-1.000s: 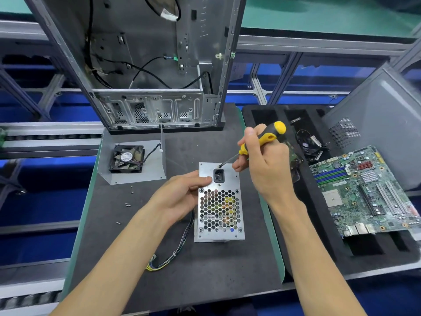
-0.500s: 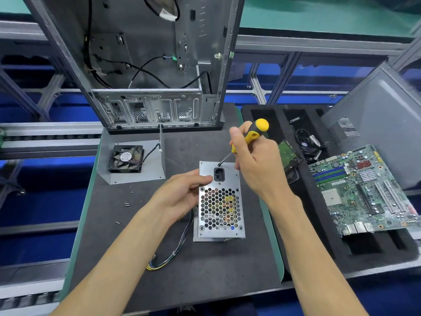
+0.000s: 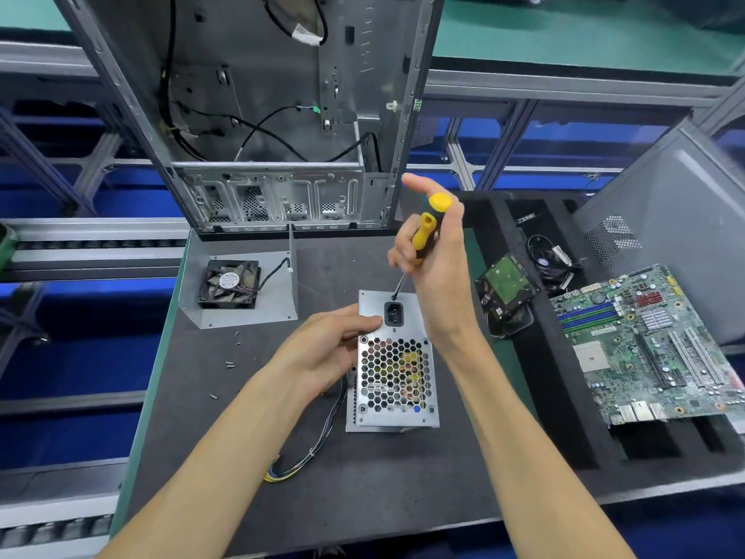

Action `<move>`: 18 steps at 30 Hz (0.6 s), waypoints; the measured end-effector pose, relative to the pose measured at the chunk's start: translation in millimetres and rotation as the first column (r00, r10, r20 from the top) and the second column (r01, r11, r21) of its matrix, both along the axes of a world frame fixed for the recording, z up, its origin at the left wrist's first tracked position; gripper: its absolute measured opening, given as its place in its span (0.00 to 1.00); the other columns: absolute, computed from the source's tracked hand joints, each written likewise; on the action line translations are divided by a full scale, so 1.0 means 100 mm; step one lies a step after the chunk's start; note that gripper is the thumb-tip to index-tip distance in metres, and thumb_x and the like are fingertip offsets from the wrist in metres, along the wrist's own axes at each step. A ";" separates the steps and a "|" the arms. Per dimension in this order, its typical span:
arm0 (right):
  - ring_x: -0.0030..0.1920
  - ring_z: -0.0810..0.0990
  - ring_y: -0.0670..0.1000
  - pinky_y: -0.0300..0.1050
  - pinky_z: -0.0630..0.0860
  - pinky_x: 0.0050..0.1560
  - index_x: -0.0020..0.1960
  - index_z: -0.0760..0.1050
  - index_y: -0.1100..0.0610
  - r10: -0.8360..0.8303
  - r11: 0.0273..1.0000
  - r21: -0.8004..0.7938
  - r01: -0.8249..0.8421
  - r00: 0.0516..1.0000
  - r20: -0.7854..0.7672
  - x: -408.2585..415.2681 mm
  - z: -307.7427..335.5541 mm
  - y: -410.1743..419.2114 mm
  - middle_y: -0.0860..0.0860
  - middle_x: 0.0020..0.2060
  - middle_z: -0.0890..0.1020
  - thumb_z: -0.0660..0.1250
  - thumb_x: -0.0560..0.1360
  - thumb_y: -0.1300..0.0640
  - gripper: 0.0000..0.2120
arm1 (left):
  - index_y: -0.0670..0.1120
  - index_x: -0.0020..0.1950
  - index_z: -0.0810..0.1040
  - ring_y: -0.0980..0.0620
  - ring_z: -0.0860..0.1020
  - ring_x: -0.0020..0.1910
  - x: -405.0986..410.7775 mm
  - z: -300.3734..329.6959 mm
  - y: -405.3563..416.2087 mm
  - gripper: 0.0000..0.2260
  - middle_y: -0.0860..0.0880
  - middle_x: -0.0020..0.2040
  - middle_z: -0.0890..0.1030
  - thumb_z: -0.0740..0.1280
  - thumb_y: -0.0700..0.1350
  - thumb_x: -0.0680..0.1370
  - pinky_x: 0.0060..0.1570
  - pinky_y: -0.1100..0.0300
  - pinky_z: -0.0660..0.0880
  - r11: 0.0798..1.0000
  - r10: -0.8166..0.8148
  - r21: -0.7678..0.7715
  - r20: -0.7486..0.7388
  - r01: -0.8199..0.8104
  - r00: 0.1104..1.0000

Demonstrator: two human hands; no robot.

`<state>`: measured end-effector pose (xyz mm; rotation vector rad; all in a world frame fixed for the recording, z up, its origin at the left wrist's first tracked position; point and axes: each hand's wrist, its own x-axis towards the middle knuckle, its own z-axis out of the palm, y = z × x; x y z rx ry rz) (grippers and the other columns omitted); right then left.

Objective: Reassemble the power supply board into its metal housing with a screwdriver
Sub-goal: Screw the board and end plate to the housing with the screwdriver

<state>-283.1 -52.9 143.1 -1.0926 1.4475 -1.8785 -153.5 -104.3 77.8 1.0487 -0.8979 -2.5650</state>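
Head | left hand (image 3: 322, 349) grips perforated metal housing (image 3: 393, 381) | right hand (image 3: 437, 260) grips yellow-handled screwdriver (image 3: 423, 236)

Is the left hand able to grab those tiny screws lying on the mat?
Probably yes. The loose screws lie on the mat to the left of the left hand with nothing between, but it holds the power supply housing now.

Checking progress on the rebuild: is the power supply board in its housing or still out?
In. Coloured board parts show through the honeycomb grille of the metal housing; the screwdriver tip sits above its socket. Whether it is fully fastened, cannot tell.
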 end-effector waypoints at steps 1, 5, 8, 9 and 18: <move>0.34 0.68 0.50 0.51 0.71 0.43 0.62 0.74 0.52 -0.011 1.000 -0.015 0.011 1.000 -0.010 0.02 0.01 0.01 0.49 0.32 0.69 0.49 0.86 0.45 0.19 | 0.38 0.61 0.82 0.40 0.82 0.60 0.00 -0.01 0.00 0.18 0.36 0.58 0.83 0.70 0.34 0.72 0.61 0.47 0.78 1.000 0.002 -0.001 -0.003 -0.002 1.000; 0.36 0.78 0.51 0.44 0.75 0.43 0.53 0.65 0.56 -0.028 0.995 -0.094 0.028 1.000 -0.002 -0.01 0.08 0.03 0.49 0.36 0.79 0.63 0.82 0.55 0.07 | 0.38 0.60 0.83 0.39 0.81 0.62 0.00 -0.03 0.00 0.14 0.36 0.59 0.83 0.67 0.32 0.76 0.63 0.45 0.76 1.000 0.010 -0.004 -0.016 -0.010 1.000; 0.31 0.67 0.49 0.45 0.68 0.37 0.55 0.66 0.54 0.018 0.995 -0.103 -0.012 0.998 0.062 -0.01 0.11 0.00 0.47 0.33 0.70 0.60 0.82 0.50 0.08 | 0.39 0.58 0.85 0.40 0.82 0.60 0.00 -0.01 0.00 0.13 0.36 0.58 0.83 0.67 0.32 0.76 0.59 0.48 0.80 1.000 0.014 0.003 -0.015 -0.014 1.000; 0.32 0.66 0.49 0.46 0.66 0.38 0.57 0.69 0.54 0.024 0.997 -0.080 -0.019 0.998 0.066 0.00 0.10 -0.01 0.47 0.34 0.69 0.56 0.83 0.47 0.11 | 0.39 0.58 0.84 0.40 0.82 0.60 0.00 -0.01 0.01 0.13 0.36 0.58 0.83 0.67 0.32 0.76 0.57 0.49 0.81 1.000 0.019 0.007 -0.014 -0.019 1.000; 0.35 0.70 0.49 0.46 0.66 0.39 0.48 0.72 0.49 0.064 0.998 -0.014 -0.064 0.998 0.017 0.02 0.13 -0.03 0.45 0.36 0.74 0.54 0.82 0.45 0.12 | 0.38 0.60 0.83 0.41 0.83 0.58 0.02 0.01 0.01 0.14 0.37 0.58 0.84 0.66 0.31 0.77 0.54 0.50 0.82 1.000 0.019 0.014 -0.021 -0.018 1.000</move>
